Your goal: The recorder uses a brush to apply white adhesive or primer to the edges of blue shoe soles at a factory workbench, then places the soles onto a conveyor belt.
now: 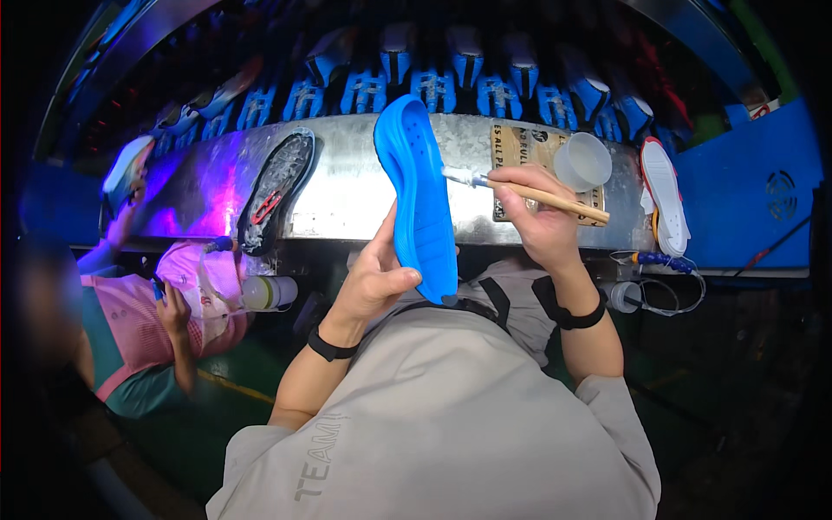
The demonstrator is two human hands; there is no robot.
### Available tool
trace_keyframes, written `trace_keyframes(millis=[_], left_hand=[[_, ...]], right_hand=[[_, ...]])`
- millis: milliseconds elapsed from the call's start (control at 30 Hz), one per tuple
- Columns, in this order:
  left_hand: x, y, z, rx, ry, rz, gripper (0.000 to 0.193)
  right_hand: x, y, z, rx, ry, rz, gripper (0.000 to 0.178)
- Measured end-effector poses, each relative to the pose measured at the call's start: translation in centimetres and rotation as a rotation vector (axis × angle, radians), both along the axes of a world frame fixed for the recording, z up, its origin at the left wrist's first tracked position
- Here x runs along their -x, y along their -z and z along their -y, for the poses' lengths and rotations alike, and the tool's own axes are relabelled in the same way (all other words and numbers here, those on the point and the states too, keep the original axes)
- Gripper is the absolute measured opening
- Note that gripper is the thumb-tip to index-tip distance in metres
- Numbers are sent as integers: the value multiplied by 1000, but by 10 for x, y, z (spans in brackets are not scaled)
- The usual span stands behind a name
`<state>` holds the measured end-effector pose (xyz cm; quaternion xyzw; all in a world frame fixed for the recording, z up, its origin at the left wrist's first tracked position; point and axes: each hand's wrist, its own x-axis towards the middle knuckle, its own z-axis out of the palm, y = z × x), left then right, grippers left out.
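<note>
A blue shoe sole stands tilted upright in front of me, its hollow inner side facing right. My left hand grips its lower end, thumb across the near edge. In my right hand is a brush with a wooden handle, held like a pen. Its whitish bristle end is at the sole's right edge; whether it touches cannot be told. Beyond my right hand, a translucent plastic cup stands on a piece of printed brown cardboard.
A metal bench spans the front. On it lie a dark glue-smeared sole at left and a white-and-red sole at right. Behind runs a row of blue holders with shoes. A blue machine panel bounds the right; a co-worker sits left.
</note>
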<state>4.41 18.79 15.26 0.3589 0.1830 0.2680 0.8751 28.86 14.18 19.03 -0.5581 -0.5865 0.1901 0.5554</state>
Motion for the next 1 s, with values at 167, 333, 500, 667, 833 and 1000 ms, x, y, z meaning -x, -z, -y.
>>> trace_keyframes(millis=[167, 333, 500, 667, 833, 1000], left_hand=[[4, -2, 1, -13, 11, 20, 112], [3, -2, 2, 1, -6, 37, 113], [3, -4, -1, -3, -8, 21, 114], [4, -4, -8, -14, 7, 16, 115], [2, -11, -6, -49, -100, -37, 115], [3, -1, -11, -114, -92, -2, 116]], right_hand=[[8, 3, -13, -38, -19, 42, 11], [11, 4, -3, -19, -22, 141, 7], [15, 6, 7, -1, -55, 96, 4], [18, 4, 18, 24, -79, 80, 3], [20, -4, 29, 42, -122, 90, 3], [23, -10, 35, 51, -147, 73, 4]])
